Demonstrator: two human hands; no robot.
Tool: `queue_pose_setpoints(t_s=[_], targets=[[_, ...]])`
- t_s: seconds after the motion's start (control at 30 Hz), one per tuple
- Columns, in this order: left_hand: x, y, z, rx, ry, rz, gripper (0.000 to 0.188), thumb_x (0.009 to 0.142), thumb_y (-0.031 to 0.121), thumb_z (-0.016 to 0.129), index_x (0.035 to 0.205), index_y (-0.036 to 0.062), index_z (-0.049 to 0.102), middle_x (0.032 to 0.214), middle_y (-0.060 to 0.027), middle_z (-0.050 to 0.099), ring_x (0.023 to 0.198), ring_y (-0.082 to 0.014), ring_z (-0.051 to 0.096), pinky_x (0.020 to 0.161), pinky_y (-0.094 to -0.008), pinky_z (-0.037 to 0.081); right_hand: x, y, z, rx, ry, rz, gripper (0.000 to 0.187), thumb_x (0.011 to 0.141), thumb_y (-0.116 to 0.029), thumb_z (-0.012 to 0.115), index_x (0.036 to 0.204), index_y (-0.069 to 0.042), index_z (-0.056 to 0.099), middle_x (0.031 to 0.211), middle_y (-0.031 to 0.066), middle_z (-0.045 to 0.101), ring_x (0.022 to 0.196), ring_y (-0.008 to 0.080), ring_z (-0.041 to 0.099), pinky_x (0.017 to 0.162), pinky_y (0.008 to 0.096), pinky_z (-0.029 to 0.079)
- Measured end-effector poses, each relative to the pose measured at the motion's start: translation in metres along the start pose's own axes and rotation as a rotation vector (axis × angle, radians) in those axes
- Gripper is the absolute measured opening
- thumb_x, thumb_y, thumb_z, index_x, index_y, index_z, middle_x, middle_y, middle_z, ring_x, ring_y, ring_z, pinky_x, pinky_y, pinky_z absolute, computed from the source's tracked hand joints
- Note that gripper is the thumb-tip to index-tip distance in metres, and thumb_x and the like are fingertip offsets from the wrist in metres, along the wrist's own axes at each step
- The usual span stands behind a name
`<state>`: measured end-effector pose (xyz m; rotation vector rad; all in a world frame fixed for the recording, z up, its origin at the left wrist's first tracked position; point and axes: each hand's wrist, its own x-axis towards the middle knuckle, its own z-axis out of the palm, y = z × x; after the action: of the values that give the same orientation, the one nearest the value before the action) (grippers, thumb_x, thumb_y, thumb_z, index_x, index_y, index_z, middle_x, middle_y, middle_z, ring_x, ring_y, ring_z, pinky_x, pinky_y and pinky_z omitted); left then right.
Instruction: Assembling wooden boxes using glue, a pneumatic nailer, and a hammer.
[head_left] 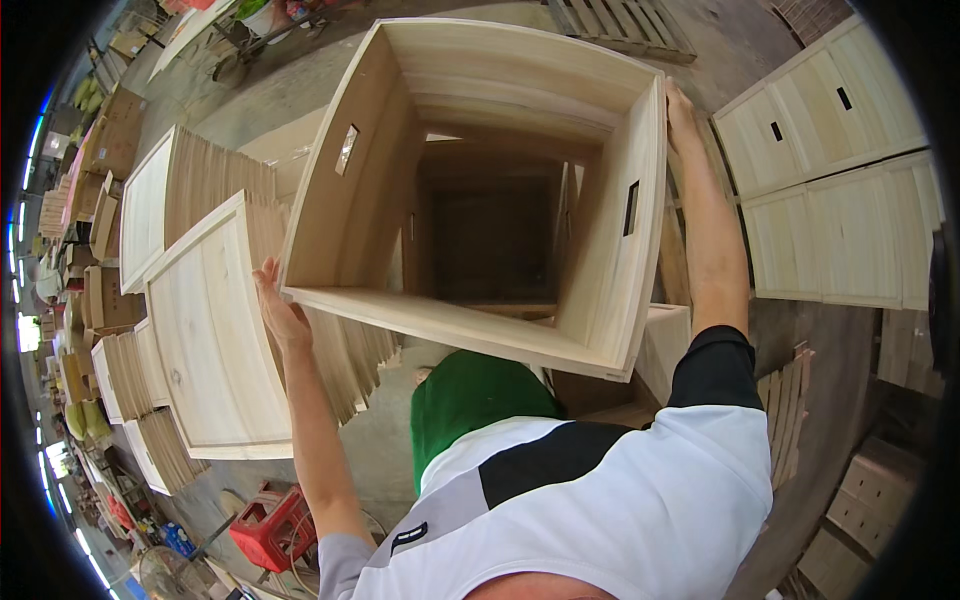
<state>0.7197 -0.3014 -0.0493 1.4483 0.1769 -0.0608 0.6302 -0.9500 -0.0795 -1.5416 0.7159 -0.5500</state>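
In front of me is a pale wooden box [477, 333], its open top facing up, with slot-shaped handle holes in its left and right walls. Looking down inside, I see a dark square opening; whether a floor or another box lies below is unclear. My left hand [284, 312] is at the near left corner, palm toward the outer wall, with its fingers stretched upward and apart. At the far right corner, my right hand [686, 120] grips the outer side of the rim, its fingers partly hidden.
Stacked wooden panels [215, 345] stand close on the left. On the right are pale wooden boxes [800, 120] with slot holes. A red plastic stool [270, 530] sits at the lower left, and a slatted wooden pallet [625, 25] lies at the far side.
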Motion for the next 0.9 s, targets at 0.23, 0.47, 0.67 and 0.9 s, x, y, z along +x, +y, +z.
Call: queue_pose_setpoints(t_s=[0.23,0.47,0.67,0.9], targets=[[-0.108,0.002,-0.035,0.449,0.098,0.32,0.047,0.095,0.021,0.049,0.131,-0.0068,0.038,0.132,-0.0162,0.045,0.122,-0.0226,0.043,0.104,-0.0345,0.031,-0.117,0.032,-0.054,-0.168,0.17,0.225,0.055,0.095,-0.044,0.043,0.126,0.002,0.047,0.124,0.0206,0.053,0.116,0.0277,0.053,0.093,0.0394,0.045],[-0.273,-0.042,-0.12,0.604,-0.375,-0.107,0.021,0.084,0.006,0.059,0.104,0.0046,0.065,0.095,-0.0116,0.067,0.089,-0.0215,0.064,0.082,-0.0323,0.049,-0.355,0.086,-0.088,-0.25,-0.097,0.513,0.02,0.09,-0.024,0.05,0.076,-0.011,0.057,0.065,-0.0026,0.051,0.055,0.0085,0.045,0.05,0.0259,0.038],[-0.362,-0.068,-0.242,0.686,-0.3,0.073,0.021,0.083,0.013,0.057,0.1,0.0039,0.065,0.094,-0.0167,0.065,0.085,-0.0344,0.062,0.076,-0.0416,0.049,-0.527,0.175,-0.013,-1.305,-1.186,-0.069,0.035,0.087,-0.028,0.043,0.076,-0.002,0.064,0.067,0.0082,0.062,0.065,0.0225,0.06,0.06,0.0369,0.046],[-0.423,-0.047,-0.376,0.693,0.217,0.238,0.018,0.083,0.012,0.055,0.095,0.0038,0.065,0.097,-0.0149,0.064,0.087,-0.0342,0.06,0.074,-0.0429,0.049,-0.571,0.226,0.21,-1.086,-1.346,0.407,0.029,0.085,-0.023,0.046,0.083,-0.001,0.065,0.079,0.0142,0.063,0.075,0.0286,0.06,0.068,0.0385,0.046]])
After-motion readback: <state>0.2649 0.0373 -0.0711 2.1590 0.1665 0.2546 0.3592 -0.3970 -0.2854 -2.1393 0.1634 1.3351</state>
